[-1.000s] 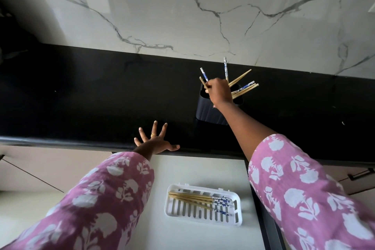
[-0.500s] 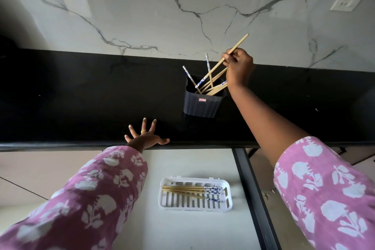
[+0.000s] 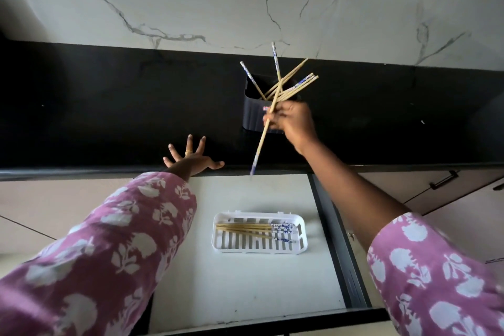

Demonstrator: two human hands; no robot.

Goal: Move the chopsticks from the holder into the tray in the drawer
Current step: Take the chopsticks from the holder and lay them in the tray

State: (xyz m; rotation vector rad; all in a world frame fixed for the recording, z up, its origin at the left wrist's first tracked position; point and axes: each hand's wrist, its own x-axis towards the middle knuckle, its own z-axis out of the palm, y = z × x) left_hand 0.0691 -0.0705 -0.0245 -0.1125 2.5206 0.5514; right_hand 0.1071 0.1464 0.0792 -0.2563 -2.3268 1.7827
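Right hand [image 3: 293, 123] has dropped from above holder [image 3: 255, 117] w/ one chopstick [image 3: 263, 136], fingers pinching it mid-shaft, long axis steep, tip toward tray [image 3: 260, 233] below. Left hand [image 3: 191, 161] spread flat on tabletop [image 3: 109, 106].

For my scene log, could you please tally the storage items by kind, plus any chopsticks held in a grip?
Black holder: 1
White tray: 1
Open drawer: 1
Chopstick in the right hand grip: 1
Total: 4
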